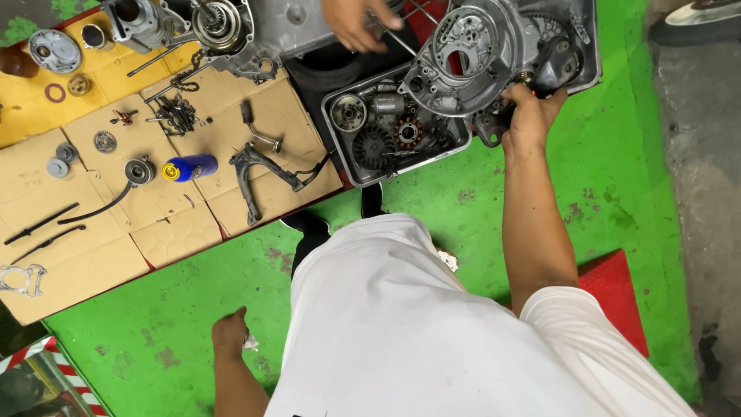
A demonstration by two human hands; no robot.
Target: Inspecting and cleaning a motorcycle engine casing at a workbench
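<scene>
Right hand (pixel 529 116) stretched forward, fingers curled tight around a dark, greasy metal part (pixel 494 123) at the near edge of the engine cover (pixel 471 58), a grey cast piece with round holes and ribbed walls. Below it, a shallow steel tray (pixel 343 166) with rounded corners, crowded with a black finned fan, a copper-wound coil and small gears. Left hand (pixel 230 333) low beside the white shirt, closed on a bit of pale rag (pixel 250 341), resting over the green painted floor (pixel 602 193), worn and stained in patches. Another person's hand (pixel 356 25) at the top, on thin metal rods. To the left, flat brown cardboard (pixel 177 232) with a blue can (pixel 190 167), a forked bracket and black hoses, well apart. Open floor to the right of the tray and in front of the cardboard edge.
</scene>
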